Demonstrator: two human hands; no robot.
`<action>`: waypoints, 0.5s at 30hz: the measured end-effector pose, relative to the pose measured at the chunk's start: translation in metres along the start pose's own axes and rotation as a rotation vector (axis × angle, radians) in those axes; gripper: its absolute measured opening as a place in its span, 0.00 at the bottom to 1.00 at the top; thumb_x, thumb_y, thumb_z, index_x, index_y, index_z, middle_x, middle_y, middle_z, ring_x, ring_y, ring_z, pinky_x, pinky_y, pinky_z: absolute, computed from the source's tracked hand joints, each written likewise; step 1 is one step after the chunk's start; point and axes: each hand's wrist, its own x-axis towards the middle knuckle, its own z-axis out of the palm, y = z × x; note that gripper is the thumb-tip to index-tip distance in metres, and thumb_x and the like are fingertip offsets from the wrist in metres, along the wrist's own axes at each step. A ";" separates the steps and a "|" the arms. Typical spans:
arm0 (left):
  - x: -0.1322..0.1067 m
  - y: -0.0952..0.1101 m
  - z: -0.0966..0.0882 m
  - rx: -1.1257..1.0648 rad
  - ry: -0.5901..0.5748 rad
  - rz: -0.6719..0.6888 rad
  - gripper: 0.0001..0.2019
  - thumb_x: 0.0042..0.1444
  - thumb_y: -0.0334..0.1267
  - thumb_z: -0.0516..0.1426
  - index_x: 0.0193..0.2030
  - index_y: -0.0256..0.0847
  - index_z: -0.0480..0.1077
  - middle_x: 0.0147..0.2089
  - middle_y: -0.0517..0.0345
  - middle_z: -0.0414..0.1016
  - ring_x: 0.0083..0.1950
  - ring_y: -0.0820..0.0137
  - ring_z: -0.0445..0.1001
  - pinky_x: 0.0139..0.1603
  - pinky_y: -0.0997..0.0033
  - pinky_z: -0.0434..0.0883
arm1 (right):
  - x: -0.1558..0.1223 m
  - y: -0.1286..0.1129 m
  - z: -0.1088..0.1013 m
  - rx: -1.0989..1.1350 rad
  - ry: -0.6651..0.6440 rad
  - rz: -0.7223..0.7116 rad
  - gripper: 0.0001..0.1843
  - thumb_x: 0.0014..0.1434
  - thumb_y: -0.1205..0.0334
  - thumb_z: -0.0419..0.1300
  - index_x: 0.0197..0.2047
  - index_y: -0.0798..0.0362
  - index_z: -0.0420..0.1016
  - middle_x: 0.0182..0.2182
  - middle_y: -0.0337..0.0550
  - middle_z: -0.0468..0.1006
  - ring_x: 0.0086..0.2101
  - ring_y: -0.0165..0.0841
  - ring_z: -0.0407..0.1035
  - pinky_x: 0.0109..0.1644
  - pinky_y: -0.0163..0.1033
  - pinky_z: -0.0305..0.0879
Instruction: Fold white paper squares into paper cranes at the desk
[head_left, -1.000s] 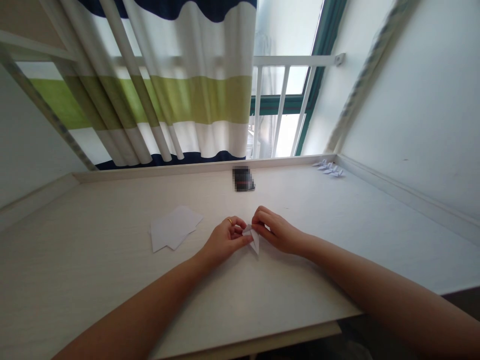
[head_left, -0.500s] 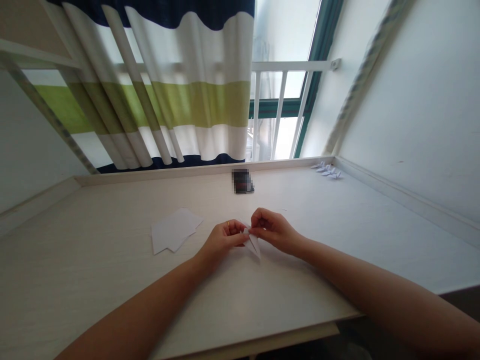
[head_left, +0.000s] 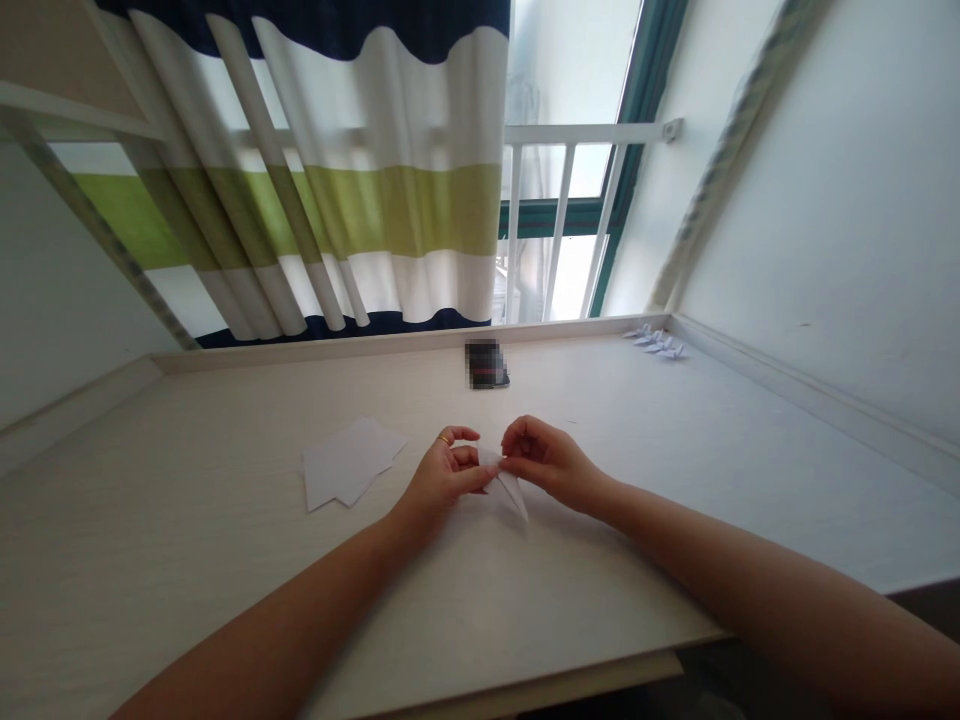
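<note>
A piece of folded white paper (head_left: 513, 492) is held between my two hands, just above the table, with a pointed end hanging down toward me. My left hand (head_left: 454, 468) pinches its left side between thumb and fingers, the ringed index finger lifted away from it. From the right, my right hand (head_left: 549, 458) grips the upper edge with thumb and curled fingers. The fingers hide part of the folds. Left of my hands, several loose white paper sheets (head_left: 346, 462) lie fanned on the table.
The pale table (head_left: 225, 560) has a raised rim at the back. A dark, pixelated object (head_left: 486, 364) lies near that rim. Several small folded paper figures (head_left: 655, 342) stand in the far right corner. A striped curtain (head_left: 390, 210) and a white railing (head_left: 585, 133) are behind.
The left index finger has lifted off the paper. The paper's hanging point has swung slightly to the right. My right hand has hardly moved.
</note>
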 end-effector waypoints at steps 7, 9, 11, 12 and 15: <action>-0.001 0.005 0.002 0.049 0.240 0.090 0.24 0.39 0.33 0.61 0.44 0.38 0.57 0.25 0.65 0.70 0.27 0.76 0.70 0.31 0.74 0.67 | -0.001 -0.001 0.001 -0.256 0.028 -0.039 0.12 0.49 0.60 0.59 0.35 0.54 0.61 0.29 0.38 0.66 0.29 0.27 0.62 0.34 0.36 0.62; -0.002 0.006 0.002 0.056 0.266 0.101 0.24 0.39 0.34 0.61 0.43 0.38 0.58 0.26 0.64 0.70 0.27 0.75 0.70 0.31 0.74 0.68 | -0.002 0.000 0.002 -0.340 0.027 -0.023 0.13 0.48 0.62 0.60 0.36 0.53 0.61 0.28 0.38 0.66 0.28 0.27 0.62 0.33 0.36 0.62; -0.002 0.007 0.003 0.062 0.261 0.085 0.23 0.38 0.34 0.62 0.43 0.37 0.59 0.26 0.64 0.69 0.27 0.76 0.70 0.31 0.74 0.68 | -0.003 0.000 0.004 -0.401 0.040 -0.018 0.11 0.49 0.64 0.58 0.36 0.53 0.61 0.26 0.36 0.66 0.27 0.26 0.63 0.31 0.35 0.63; -0.002 0.007 0.003 0.059 0.255 0.071 0.23 0.38 0.33 0.62 0.43 0.37 0.59 0.26 0.65 0.68 0.27 0.76 0.69 0.31 0.74 0.69 | -0.003 0.000 0.004 -0.419 0.048 -0.026 0.10 0.50 0.65 0.57 0.37 0.53 0.61 0.25 0.36 0.66 0.26 0.26 0.63 0.31 0.35 0.63; -0.003 0.007 0.004 0.022 0.229 0.035 0.22 0.39 0.33 0.61 0.43 0.38 0.60 0.24 0.67 0.65 0.25 0.78 0.68 0.31 0.74 0.69 | -0.004 -0.001 0.001 -0.520 0.061 -0.102 0.08 0.52 0.65 0.54 0.38 0.53 0.61 0.26 0.38 0.69 0.27 0.27 0.66 0.30 0.34 0.63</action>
